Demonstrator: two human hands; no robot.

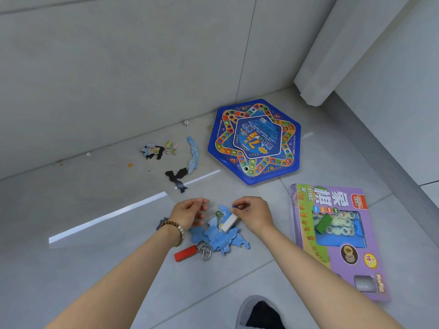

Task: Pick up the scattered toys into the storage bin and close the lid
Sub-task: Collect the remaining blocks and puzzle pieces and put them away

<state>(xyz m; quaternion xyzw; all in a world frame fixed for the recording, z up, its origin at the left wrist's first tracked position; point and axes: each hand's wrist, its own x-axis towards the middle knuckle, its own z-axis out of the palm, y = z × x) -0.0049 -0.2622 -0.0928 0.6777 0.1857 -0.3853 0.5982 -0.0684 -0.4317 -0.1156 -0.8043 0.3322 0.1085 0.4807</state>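
Observation:
Blue puzzle pieces [219, 236] lie in a pile on the tiled floor, with a white block [228, 223] on top. My right hand [253, 213] pinches a small blue piece [234, 207] just above the block's upper end. My left hand [190, 212] hovers over the pile's left side with loosely curled fingers and nothing visible in it. A red block [185, 253] and a metal ring puzzle [204, 250] lie just below the pile. Further back are coloured pieces [152, 150], a curved blue piece [193, 154] and black pieces [177, 176].
A blue hexagonal game board [254, 141] lies near the wall. A purple chess box [337, 238] with a green block [323, 223] on it sits at the right. A clear sheet [107, 218] lies at the left, and a small die [186, 123] rests by the wall. My shoe [261, 312] is in front.

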